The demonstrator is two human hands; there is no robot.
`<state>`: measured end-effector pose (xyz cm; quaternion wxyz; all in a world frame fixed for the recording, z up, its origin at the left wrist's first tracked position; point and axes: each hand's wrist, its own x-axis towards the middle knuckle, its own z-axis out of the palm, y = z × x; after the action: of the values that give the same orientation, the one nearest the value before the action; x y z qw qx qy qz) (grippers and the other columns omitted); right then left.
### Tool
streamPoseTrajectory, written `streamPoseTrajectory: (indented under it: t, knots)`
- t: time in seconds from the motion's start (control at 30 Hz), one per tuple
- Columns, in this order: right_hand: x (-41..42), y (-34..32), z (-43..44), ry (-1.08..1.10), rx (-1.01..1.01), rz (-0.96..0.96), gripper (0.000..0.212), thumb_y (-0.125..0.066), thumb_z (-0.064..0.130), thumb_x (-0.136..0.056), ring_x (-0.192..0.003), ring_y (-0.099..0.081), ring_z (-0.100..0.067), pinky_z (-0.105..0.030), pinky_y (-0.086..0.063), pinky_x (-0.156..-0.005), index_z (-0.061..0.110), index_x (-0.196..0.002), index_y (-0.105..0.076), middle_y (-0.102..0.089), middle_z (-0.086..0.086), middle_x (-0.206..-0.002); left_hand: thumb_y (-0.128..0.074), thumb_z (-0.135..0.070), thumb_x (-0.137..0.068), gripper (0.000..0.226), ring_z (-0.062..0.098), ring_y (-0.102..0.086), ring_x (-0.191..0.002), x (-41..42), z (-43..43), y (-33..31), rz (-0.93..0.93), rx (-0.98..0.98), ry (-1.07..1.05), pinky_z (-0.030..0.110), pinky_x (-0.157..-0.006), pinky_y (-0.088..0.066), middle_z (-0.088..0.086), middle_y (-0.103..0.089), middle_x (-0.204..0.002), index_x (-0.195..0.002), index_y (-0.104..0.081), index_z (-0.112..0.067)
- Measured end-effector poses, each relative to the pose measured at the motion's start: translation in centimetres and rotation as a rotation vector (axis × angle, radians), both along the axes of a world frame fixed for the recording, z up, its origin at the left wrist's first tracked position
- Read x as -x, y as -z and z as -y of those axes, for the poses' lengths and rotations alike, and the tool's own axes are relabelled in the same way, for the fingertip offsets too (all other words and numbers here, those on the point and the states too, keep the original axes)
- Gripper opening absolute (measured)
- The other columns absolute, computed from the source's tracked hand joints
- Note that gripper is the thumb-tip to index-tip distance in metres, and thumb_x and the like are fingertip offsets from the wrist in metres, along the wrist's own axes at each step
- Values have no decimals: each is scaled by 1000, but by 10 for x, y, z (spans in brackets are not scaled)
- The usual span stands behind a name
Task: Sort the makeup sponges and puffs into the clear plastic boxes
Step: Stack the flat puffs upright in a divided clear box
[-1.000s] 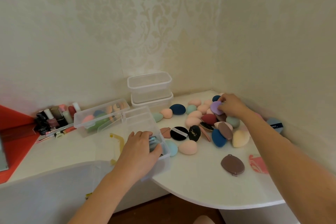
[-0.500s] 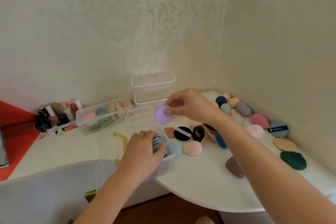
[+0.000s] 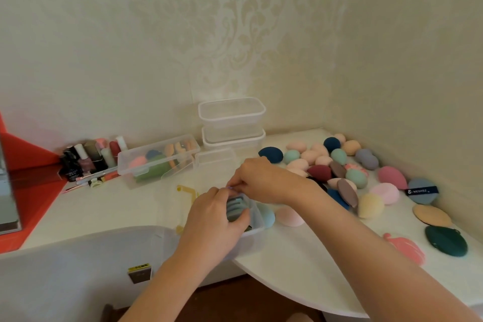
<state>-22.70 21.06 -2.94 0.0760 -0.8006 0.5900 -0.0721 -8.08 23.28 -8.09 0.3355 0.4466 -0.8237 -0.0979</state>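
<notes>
My left hand (image 3: 213, 219) grips a small clear box (image 3: 257, 227) at the table's front edge, its thumb lying on the grey-blue puffs (image 3: 235, 207) that stand on edge inside. My right hand (image 3: 261, 180) pinches a purple puff (image 3: 230, 187) just above the box's far end; only a sliver of the puff shows between the fingers. A heap of coloured egg-shaped sponges (image 3: 320, 172) lies to the right, behind my right forearm. Flat puffs lie further right: blue (image 3: 420, 191), tan (image 3: 431, 214), dark green (image 3: 444, 240) and pink (image 3: 405, 246).
A long clear box (image 3: 156, 162) holding sponges sits at the back left, next to nail polish bottles (image 3: 86, 159). Two stacked clear boxes (image 3: 232, 115) stand against the wall, with a smaller one (image 3: 217, 159) in front. A yellow item (image 3: 187, 189) lies left of my hands.
My right hand picked the purple puff out of the heap and carried it left and down to the box under my left hand. My left hand stayed on the box.
</notes>
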Motion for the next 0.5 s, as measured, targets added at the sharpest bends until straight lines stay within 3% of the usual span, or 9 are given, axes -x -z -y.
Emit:
streamPoseTrajectory:
  t: [0.1,0.27,0.4,0.5]
  knots:
    - [-1,-1,0,-13,65,-78,30,-45,17,-94,-89,-55,-20,-32,-27,-76,26,-101,-73,-70,2,-89,-63,-43,-79,38,10,-52,-88,0,0,1,-20,1,8,21,-74,-43,-8,-55,-95,-112,-58,-23]
    - [-9,3,0,-61,296,-144,28,-46,24,-95,-96,-46,-18,-34,-23,-81,26,-105,-72,-68,0,-85,-62,-43,-78,37,11,-50,-88,0,0,1,-20,-12,1,21,-74,-42,-9,-54,-92,-109,-57,-22]
    - [1,4,-7,-101,301,-24,24,-50,25,-95,-102,-45,-15,-32,-22,-81,23,-106,-71,-68,0,-89,-56,-49,-78,43,12,-50,-88,1,0,0,40,-12,-21,21,-74,-41,-10,-49,-94,-112,-53,-23]
    - [1,2,-7,-114,366,-172,20,-53,17,-91,-101,-47,-19,-32,-16,-73,19,-96,-72,-66,-1,-83,-57,-50,-79,45,12,-50,-91,1,2,0,45,-24,-18,22,-75,-41,-9,-50,-98,-115,-53,-23]
